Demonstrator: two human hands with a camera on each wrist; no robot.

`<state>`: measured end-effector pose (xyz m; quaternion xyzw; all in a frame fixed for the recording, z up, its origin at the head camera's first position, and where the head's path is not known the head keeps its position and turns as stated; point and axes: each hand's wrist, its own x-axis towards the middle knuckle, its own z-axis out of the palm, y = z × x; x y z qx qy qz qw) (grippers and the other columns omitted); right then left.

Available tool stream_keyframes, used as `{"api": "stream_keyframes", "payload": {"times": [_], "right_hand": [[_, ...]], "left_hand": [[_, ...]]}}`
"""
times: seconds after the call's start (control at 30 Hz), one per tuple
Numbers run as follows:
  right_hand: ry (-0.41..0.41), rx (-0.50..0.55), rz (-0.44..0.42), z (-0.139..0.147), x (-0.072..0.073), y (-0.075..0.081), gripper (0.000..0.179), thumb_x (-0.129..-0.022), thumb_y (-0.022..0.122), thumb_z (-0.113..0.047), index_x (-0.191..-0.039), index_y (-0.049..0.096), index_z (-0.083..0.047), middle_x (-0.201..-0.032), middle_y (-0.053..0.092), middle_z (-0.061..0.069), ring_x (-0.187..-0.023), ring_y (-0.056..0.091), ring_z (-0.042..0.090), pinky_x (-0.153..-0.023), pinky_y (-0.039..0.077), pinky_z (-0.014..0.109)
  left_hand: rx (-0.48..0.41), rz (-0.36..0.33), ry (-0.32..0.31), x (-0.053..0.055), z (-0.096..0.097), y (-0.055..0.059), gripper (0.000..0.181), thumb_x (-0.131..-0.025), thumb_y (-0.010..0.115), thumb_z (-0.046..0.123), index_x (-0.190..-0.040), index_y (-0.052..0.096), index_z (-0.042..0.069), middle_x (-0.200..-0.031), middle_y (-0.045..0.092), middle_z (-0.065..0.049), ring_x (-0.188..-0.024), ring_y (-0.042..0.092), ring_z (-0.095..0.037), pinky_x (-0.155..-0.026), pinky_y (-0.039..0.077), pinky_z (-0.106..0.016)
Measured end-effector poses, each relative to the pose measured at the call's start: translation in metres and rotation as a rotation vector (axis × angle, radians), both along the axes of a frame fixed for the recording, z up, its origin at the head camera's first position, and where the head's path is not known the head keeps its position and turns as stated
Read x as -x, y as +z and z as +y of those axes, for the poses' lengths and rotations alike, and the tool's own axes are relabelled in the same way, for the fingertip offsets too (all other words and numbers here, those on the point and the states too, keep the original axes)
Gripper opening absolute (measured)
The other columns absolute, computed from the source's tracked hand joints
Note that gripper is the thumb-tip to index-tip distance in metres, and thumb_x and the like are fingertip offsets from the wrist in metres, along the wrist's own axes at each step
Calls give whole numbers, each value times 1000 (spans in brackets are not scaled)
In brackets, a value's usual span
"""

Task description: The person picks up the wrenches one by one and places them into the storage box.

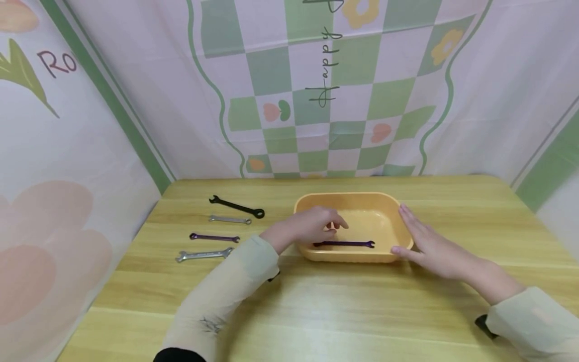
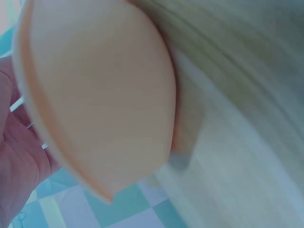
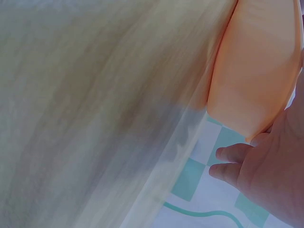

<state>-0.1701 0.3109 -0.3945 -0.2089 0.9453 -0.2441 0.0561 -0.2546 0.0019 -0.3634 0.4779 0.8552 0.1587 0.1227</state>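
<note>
**Purple metal wrench (image 1: 346, 244), one of five, lies beside left hand (image 1: 314, 224)**

Inside one yellow-orange plastic basin (image 1: 353, 257), it rests just short of the left hand's loosely bent, empty fingers. The right hand (image 1: 431, 251), fingers extended, touches the basin's rim. Left of the left hand, one black wrench (image 1: 236, 205), a second purple wrench (image 1: 214, 238) and two silver wrenches (image 1: 203, 255) lie on the wood-grain table (image 1: 307, 322).
</note>
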Motion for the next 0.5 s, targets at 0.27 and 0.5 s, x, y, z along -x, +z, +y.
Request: {"api": "stream_keyframes", "payload": {"times": [0.27,0.5], "right_hand": [[3,5,-3,0,0,0,99,-103,61,-40,-162,-9,-3,-167,-13,20,-147,8,57,-114,14,71],[7,10,-8,-2,0,0,99,-103,60,-40,-162,-9,-2,-167,-14,19,-148,6,56,-115,12,69]], "left_hand": [[-45,9,-16,0,-9,8,31,-102,58,6,-130,70,5,-128,67,-8,-107,64,-16,-89,50,-21],[-78,4,-3,-2,-22,15,32,-102,58,6,-132,68,6,-131,65,-8,-100,61,-14,-87,48,-25]]}}
